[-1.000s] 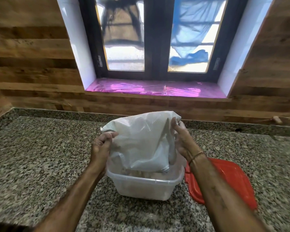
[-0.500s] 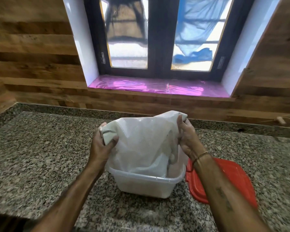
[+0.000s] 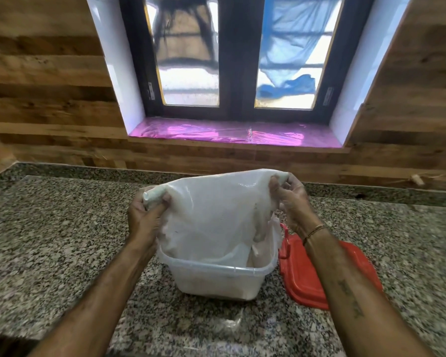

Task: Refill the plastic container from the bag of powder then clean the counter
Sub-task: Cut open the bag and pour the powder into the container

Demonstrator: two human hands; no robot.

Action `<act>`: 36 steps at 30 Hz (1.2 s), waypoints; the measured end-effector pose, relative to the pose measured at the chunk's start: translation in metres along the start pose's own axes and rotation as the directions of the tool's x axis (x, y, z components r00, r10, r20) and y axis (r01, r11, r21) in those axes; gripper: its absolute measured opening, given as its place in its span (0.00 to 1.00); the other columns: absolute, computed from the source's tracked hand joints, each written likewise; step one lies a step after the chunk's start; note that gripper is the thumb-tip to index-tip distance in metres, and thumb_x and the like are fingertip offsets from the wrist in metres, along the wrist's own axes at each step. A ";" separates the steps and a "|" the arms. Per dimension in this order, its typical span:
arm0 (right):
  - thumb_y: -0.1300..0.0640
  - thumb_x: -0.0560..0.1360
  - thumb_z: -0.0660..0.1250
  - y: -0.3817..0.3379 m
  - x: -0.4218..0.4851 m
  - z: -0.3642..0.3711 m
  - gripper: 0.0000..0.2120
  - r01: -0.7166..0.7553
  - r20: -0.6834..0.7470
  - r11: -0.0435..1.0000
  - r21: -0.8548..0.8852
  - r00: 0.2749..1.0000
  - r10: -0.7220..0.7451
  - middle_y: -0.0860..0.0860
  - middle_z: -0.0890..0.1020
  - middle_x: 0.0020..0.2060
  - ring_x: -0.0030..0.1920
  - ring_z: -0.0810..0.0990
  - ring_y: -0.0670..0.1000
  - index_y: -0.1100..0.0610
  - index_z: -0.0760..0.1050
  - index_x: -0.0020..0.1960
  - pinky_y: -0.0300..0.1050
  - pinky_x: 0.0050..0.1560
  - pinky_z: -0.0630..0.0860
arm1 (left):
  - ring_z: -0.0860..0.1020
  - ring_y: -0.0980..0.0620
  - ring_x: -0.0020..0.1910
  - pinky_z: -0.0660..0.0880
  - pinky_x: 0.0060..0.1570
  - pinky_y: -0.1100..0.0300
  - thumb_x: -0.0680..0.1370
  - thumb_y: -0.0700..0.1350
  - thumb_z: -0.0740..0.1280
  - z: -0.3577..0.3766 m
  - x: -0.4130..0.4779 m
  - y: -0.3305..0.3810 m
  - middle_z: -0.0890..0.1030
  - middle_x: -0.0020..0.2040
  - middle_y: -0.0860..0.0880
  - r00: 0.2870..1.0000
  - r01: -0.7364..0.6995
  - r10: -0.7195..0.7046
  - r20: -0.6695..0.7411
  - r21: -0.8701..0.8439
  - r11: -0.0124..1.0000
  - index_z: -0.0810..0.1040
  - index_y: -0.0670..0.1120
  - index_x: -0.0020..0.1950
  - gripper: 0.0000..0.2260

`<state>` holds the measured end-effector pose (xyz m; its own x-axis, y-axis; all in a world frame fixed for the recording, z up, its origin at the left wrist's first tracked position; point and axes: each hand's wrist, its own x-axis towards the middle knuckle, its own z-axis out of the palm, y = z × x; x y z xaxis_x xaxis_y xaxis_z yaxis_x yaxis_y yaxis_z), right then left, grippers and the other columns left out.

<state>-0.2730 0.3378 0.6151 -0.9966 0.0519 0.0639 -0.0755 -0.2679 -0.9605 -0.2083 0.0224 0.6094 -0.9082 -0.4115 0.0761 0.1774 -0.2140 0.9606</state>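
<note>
The grey speckled granite counter runs under a wall of wood planks and a dark window whose sill carries a pink shiny film. Compared with one second ago, the white bag is raised higher and pulled wider. The left hand now grips one rolled bottom corner, and the right hand pinches the other. The bag hangs upside down with its mouth inside the clear plastic container, which stands on the counter. The bag looks flat and slack, so I judge the pouring is almost finished; the cleaning is not yet begun. The red lid lies just beside the container, on its right. I can read no brand, label or writing on the bag, container or lid.
</note>
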 end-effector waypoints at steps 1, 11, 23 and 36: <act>0.52 0.75 0.74 -0.002 0.000 -0.002 0.13 0.006 0.003 1.000 -0.015 1.000 -0.006 0.51 0.86 0.49 0.47 0.83 0.49 0.54 0.78 0.56 0.46 0.41 0.82 | 0.83 0.55 0.41 0.82 0.36 0.59 0.76 0.40 0.76 0.000 0.001 0.000 0.84 0.47 0.48 1.000 -0.005 0.005 0.006 -0.001 1.000 0.78 0.41 0.61 0.15; 0.61 0.76 0.76 -0.032 0.006 -0.008 0.05 0.150 0.086 0.924 -0.353 0.988 -0.128 0.50 0.82 0.36 0.36 0.78 0.46 0.55 0.82 0.42 0.41 0.36 0.76 | 0.82 0.53 0.45 0.80 0.36 0.64 0.77 0.39 0.74 -0.003 0.008 0.012 0.84 0.49 0.50 1.000 0.001 -0.002 0.004 0.039 0.999 0.81 0.47 0.57 0.10; 0.53 0.76 0.76 -0.063 0.003 0.036 0.05 0.246 0.217 0.783 -0.571 0.965 -0.145 0.51 0.86 0.47 0.52 0.85 0.52 0.51 0.83 0.42 0.54 0.49 0.84 | 0.82 0.51 0.58 0.73 0.64 0.45 0.75 0.65 0.68 0.114 -0.003 0.036 0.87 0.55 0.56 0.867 -0.495 0.216 0.449 0.723 0.482 0.86 0.56 0.54 0.16; 0.62 0.79 0.73 -0.006 -0.019 0.004 0.07 0.050 0.091 0.970 -0.238 0.995 -0.028 0.52 0.82 0.37 0.38 0.79 0.46 0.57 0.82 0.42 0.43 0.42 0.76 | 0.84 0.46 0.45 0.83 0.49 0.38 0.77 0.51 0.74 0.113 0.030 0.034 0.85 0.40 0.53 0.949 -0.270 0.159 0.272 0.442 0.856 0.84 0.51 0.41 0.07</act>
<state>-0.2532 0.3343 0.6210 -0.9929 -0.0285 0.1156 -0.1148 -0.0279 -0.9930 -0.2721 0.1030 0.6744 -0.9370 -0.1836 0.2973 0.2292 0.3193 0.9195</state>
